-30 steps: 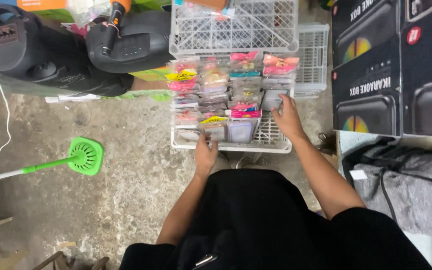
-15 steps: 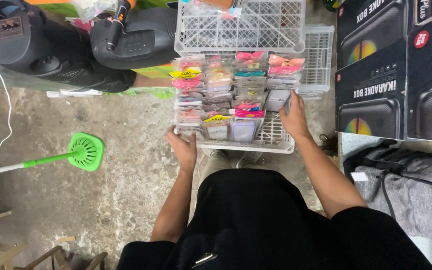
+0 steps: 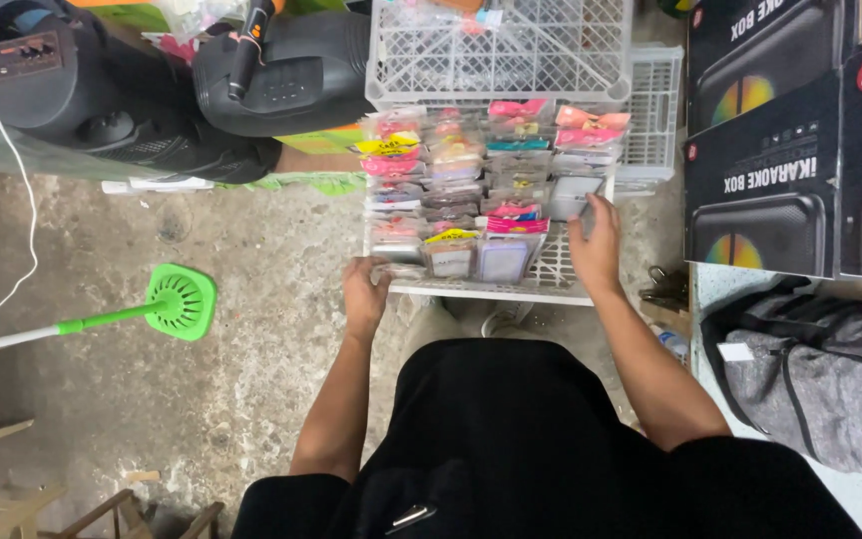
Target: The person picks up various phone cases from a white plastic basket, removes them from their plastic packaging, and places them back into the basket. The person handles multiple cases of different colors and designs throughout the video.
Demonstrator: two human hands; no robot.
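Left hand (image 3: 364, 291) is clamped on the white tray's (image 3: 511, 289) front-left corner to steady it, while the right hand (image 3: 596, 245), fingers apart, rests by the packets (image 3: 491, 180).

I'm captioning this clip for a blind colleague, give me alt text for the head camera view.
Seen from above, a person in black grips a white plastic crate of small packaged items, the left hand at its near left corner and the right hand on its right side. A green fly swatter lies on the concrete floor to the left; black speakers and speaker boxes surround the crate.
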